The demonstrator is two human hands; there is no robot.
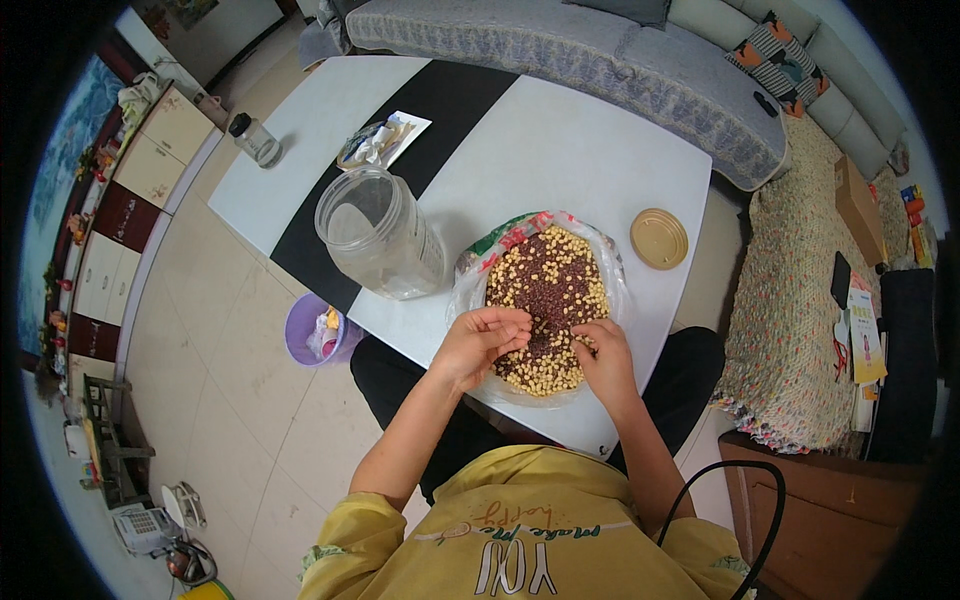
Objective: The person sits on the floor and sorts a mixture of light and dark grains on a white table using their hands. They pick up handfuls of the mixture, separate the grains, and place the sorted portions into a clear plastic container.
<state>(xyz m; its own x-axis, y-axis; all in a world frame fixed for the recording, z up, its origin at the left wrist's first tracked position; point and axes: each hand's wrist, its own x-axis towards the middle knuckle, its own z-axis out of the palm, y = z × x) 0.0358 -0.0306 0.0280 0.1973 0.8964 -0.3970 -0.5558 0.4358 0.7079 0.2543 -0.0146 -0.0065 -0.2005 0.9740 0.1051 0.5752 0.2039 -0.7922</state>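
Observation:
A clear plastic bag (612, 268) lies opened out at the table's near edge, filled with a mix of pale yellow beans (541, 379) and small dark red beans (548, 292). My left hand (482, 343) hovers over the bag's left side, thumb and fingertips pressed together; whatever is between them is too small to make out. On the right, my right hand (606, 362) touches the beans with curled fingers, its thumb close to the index finger. Whether a bean is in that pinch is hidden. Left of the bag stands a large clear plastic jar (392, 240) without a lid.
A gold round lid (659, 239) lies on the white table (590, 135) to the right. Beyond the jar are an opened packet (385, 140) and a small dark-capped glass jar (256, 142). A purple bin (310, 335) stands on the floor at left; a sofa (560, 70) borders the far side.

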